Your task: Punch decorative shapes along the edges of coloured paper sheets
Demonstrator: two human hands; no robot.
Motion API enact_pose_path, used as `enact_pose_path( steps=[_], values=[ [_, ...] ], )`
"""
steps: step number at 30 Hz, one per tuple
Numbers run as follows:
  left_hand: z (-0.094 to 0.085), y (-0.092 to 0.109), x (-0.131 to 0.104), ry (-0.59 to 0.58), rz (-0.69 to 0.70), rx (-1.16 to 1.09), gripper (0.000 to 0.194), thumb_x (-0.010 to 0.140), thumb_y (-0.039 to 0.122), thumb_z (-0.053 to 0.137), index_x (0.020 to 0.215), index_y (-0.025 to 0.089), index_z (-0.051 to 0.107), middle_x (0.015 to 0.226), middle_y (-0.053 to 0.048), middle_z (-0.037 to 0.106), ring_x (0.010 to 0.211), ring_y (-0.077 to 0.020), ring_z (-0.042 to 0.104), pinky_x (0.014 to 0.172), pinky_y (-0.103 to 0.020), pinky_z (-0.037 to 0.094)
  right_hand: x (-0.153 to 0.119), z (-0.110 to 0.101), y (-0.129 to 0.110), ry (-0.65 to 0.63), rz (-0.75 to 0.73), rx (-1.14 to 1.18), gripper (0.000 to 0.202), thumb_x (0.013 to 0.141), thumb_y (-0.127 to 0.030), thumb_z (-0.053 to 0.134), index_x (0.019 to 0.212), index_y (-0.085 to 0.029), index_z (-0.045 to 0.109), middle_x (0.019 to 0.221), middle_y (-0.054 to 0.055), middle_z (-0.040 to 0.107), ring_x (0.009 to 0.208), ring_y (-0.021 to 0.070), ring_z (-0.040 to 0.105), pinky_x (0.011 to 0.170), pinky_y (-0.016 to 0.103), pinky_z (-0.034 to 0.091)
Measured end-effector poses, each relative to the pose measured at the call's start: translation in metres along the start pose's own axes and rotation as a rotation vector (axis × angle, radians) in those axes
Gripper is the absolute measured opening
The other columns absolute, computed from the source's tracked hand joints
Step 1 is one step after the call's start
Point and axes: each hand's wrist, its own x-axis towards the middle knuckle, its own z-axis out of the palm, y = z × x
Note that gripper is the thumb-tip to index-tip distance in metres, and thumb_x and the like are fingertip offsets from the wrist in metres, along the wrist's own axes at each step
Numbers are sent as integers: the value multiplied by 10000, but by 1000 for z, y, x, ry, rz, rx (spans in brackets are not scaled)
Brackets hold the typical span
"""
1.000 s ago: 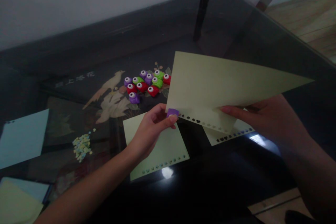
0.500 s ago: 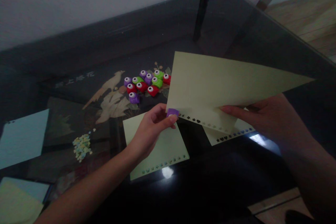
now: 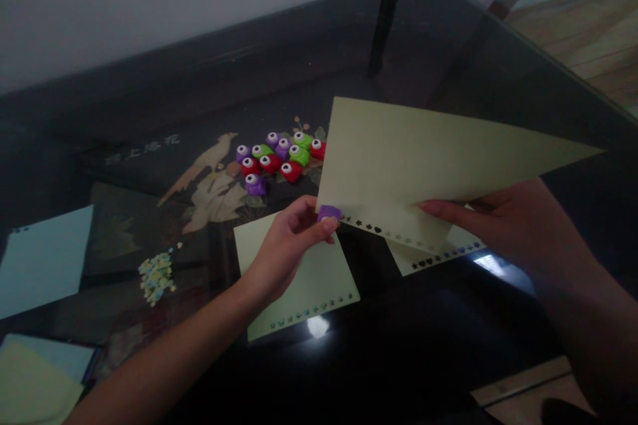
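Observation:
My left hand (image 3: 294,242) is closed on a small purple craft punch (image 3: 329,214), thumb pressed on it. The punch sits on the lower left corner of a pale yellow sheet of paper (image 3: 403,153). A row of small punched shapes runs along that sheet's lower edge. My right hand (image 3: 493,216) grips the same sheet from the right, thumb on top, and the paper bends upward. Below the left hand lies another pale sheet (image 3: 323,279) with a punched row along its near edge. A further punched sheet (image 3: 406,265) shows partly under the held one.
Several purple, green and red craft punches (image 3: 269,163) cluster behind my left hand. A heap of tiny paper cutouts (image 3: 157,277) lies to the left. Beyond it are a light blue sheet (image 3: 47,262) and stacked paper (image 3: 37,385). The glass tabletop (image 3: 309,89) reflects light.
Almost nothing differs. Both hands, the purple punch and the held sheet keep their places, apart from a very slight shift in the view.

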Motion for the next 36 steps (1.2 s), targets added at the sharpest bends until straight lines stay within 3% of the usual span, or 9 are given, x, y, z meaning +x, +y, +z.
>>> enact_pose_path(
  steps=[29,36],
  values=[
    [1,0,-1,1,13,26,186,738,280,723,827,160,612,808,-11,599,744,-129,528,664,-237,431,-2,-3,-3,7,-34,-66,126,743,-401,698,772,-287,742,910,17,759,913,254,694,910,435,489],
    [3,-2,-2,12,32,43,182,726,259,728,804,146,609,792,-7,616,753,-124,550,716,-242,433,-3,-5,-11,34,-66,-137,149,737,-413,685,739,-276,745,809,6,764,789,236,719,776,395,550]
  ],
)
